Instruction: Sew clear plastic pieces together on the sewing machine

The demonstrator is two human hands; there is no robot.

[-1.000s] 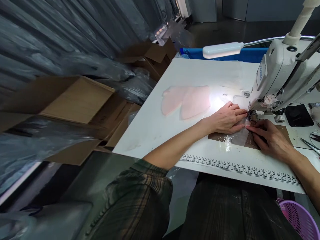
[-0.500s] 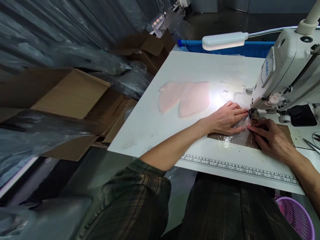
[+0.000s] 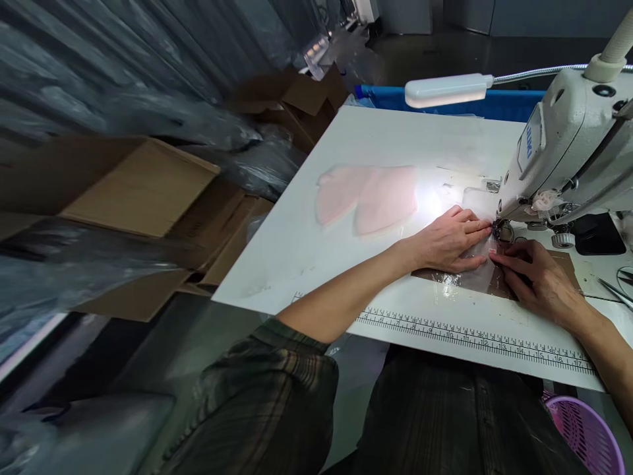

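Observation:
My left hand (image 3: 455, 241) lies flat, fingers stretched out, on a thin sheer whitish fabric (image 3: 477, 276) just left of the sewing machine's needle area. My right hand (image 3: 537, 270) pinches the fabric's edge between thumb and forefinger, a little in front of the presser foot (image 3: 498, 227). The white sewing machine (image 3: 548, 152) stands over both hands, and its needle is too small to make out. Under the fabric and the right hand runs a brown taped patch (image 3: 564, 260) on the table. Pale pink fabric pieces (image 3: 383, 198) lie flat to the left of my left hand.
A white lamp (image 3: 448, 90) hangs above the white table (image 3: 277, 264). A printed ruler (image 3: 465, 336) runs along its front edge. Scissors (image 3: 616, 290) and a black object (image 3: 598, 234) lie at right. Cardboard boxes (image 3: 143, 185) stand at left, a purple basket (image 3: 586, 429) below right.
The view has shifted slightly, so the table and machine appear a little lower. Both hands keep nearly the same places on the fabric by the presser foot.

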